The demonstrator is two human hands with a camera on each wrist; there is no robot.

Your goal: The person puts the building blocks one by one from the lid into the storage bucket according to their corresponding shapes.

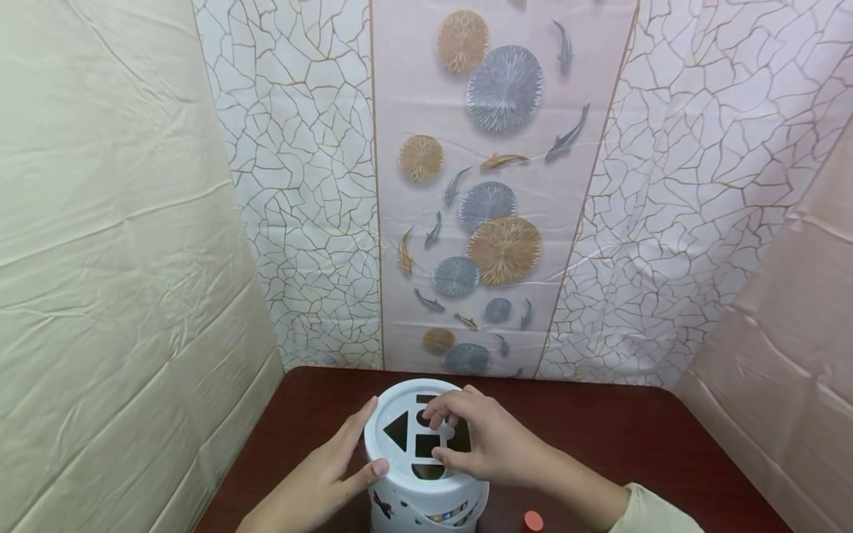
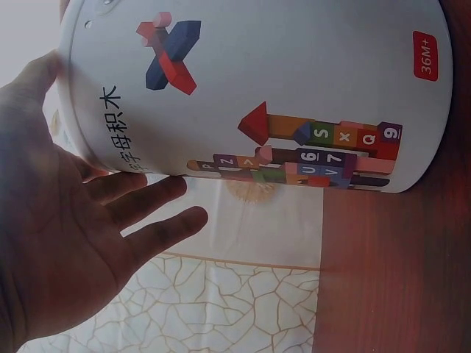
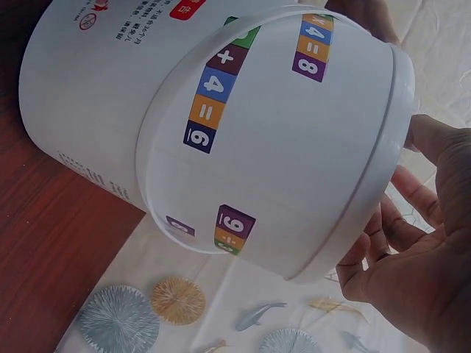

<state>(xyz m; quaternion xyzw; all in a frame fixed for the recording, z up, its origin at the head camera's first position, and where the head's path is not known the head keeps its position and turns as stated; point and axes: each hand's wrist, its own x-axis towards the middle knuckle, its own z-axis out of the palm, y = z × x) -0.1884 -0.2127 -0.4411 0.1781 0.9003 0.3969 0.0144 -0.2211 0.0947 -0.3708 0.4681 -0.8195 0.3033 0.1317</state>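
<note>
A white toy-block bucket stands on the table, its white lid cut with triangular, square, round and half-round holes. My left hand rests at the lid's left edge, thumb on the rim and fingers stretched along the side. In the left wrist view, the left hand has its fingers spread beside the bucket, printed with coloured blocks. Over the right part of the lid hovers my right hand, fingers loosely bent, thumb apart, nothing visible between them. The right wrist view shows the right hand beside the lid rim.
An orange-red round block lies on the dark red-brown table, right of the bucket. A white carrying handle hangs against the bucket's side. Patterned cloth hangs behind the table, with plain cloth at the left.
</note>
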